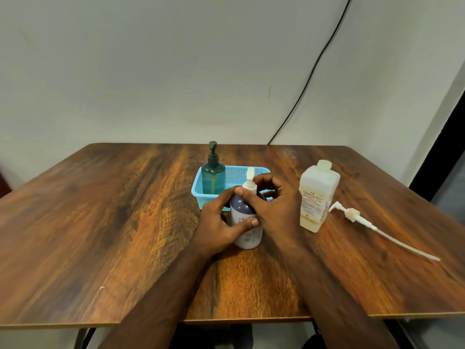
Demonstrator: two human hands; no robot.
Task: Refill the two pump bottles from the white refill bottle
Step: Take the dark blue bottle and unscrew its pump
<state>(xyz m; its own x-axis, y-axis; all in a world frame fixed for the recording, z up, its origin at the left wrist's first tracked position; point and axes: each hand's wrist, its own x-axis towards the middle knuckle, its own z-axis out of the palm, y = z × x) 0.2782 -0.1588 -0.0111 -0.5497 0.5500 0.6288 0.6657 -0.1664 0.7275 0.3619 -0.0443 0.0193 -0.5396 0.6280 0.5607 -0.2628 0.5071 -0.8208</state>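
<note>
Both forearms reach over the wooden table (100, 222). The left hand (219, 220) wraps the purple-and-white pump bottle (247, 231), thumb across its front; the right hand (274, 207) closes its fingers round that bottle's white pump collar. Right of that hand stands one uncapped white refill bottle (317, 195), its red label blurred, with one loose pump (352, 214) beside it. Beyond the hands, one teal pump bottle (213, 176) stands in a blue basket (239, 173).

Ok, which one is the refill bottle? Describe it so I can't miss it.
On the wooden table, look right of the blue basket and the two hands. The refill bottle stands upright there, beside a loose pump with a long tube. It's the only square, whitish bottle, its neck open, with red lettering on its label.
</note>
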